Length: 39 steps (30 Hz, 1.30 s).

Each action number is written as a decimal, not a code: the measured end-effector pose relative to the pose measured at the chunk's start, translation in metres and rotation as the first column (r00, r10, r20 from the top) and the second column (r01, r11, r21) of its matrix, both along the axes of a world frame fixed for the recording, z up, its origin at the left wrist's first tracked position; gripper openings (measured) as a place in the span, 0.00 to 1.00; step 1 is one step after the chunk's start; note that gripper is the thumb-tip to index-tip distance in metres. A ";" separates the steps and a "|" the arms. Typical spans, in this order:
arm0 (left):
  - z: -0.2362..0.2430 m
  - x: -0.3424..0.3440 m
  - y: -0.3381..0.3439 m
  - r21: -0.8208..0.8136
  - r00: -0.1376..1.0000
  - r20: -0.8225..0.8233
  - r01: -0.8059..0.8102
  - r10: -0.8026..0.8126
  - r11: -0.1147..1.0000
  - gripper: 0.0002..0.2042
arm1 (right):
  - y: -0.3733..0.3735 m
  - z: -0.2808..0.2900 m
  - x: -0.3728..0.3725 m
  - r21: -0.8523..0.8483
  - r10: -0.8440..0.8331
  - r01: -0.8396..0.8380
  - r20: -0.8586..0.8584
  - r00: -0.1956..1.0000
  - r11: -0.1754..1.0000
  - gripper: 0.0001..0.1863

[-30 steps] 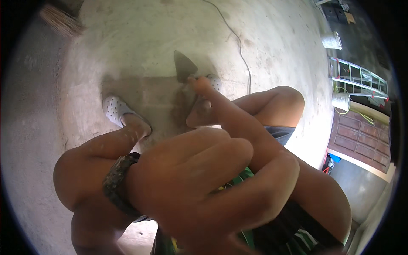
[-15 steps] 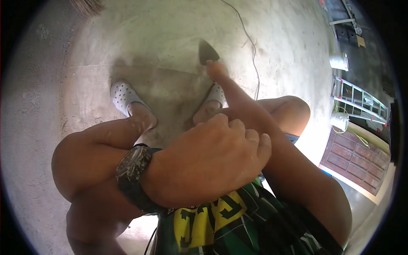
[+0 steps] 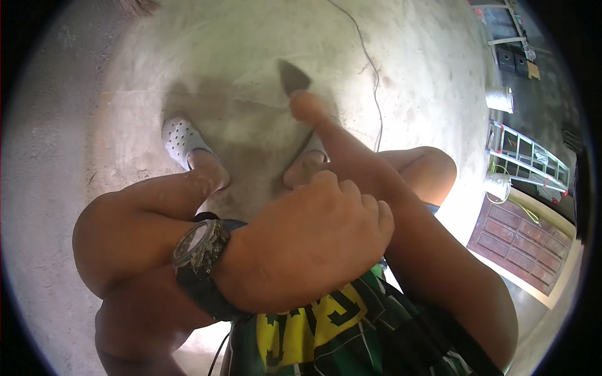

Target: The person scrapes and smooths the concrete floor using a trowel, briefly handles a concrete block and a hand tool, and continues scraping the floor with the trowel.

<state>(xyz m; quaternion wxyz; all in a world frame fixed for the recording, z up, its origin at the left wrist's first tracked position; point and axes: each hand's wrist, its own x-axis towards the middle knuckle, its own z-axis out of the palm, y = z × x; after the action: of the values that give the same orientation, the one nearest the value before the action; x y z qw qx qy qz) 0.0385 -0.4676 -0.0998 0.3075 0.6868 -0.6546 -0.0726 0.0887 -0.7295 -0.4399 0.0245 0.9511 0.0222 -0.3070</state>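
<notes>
A trowel point(image 3: 293, 78) with a dark, pointed blade is held low over the concrete floor. My right hand point(image 3: 307, 108), blurred by motion, is closed on its handle, and its arm reaches out past my right foot. Close in front of my body is my left hand point(image 3: 313, 235), back up, with a black-strapped watch point(image 3: 200, 247) on the wrist. Its fingers curl under beside my right forearm, and the palm is hidden. A light clog point(image 3: 183, 144) with holes covers my left foot, left of the trowel.
A thin cable point(image 3: 370, 59) runs across the floor point(image 3: 207, 47) to the right of the trowel. Broom-like bristles point(image 3: 143, 6) show at the upper left. Along the right stand buckets point(image 3: 500, 99), a metal ladder point(image 3: 530, 156) and a brown panelled door point(image 3: 520, 241).
My right hand and the trowel have shifted a little to the left. My left hand stays in nearly the same place, still curled.
</notes>
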 end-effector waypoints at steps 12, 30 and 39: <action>0.006 0.008 0.017 0.110 0.998 0.066 -0.007 0.000 0.994 0.14 | -0.038 0.008 0.014 0.109 -0.398 0.394 0.013 0.917 0.913 0.20; 0.004 -0.009 -0.003 -0.491 0.994 -0.079 -0.107 0.078 0.865 0.10 | 0.095 -0.041 0.001 0.311 -0.103 0.086 0.038 0.994 0.947 0.16; 0.007 -0.011 0.009 -0.520 0.991 -0.092 -0.135 0.102 0.843 0.08 | -0.075 -0.012 0.005 0.040 -0.394 0.393 0.042 0.918 0.919 0.15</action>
<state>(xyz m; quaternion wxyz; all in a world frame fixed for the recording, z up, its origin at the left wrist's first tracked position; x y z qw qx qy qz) 0.0272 -0.4584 -0.0933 0.5069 0.6133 -0.5963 0.1070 0.0938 -0.8043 -0.4522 -0.0518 0.9437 -0.1653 -0.2817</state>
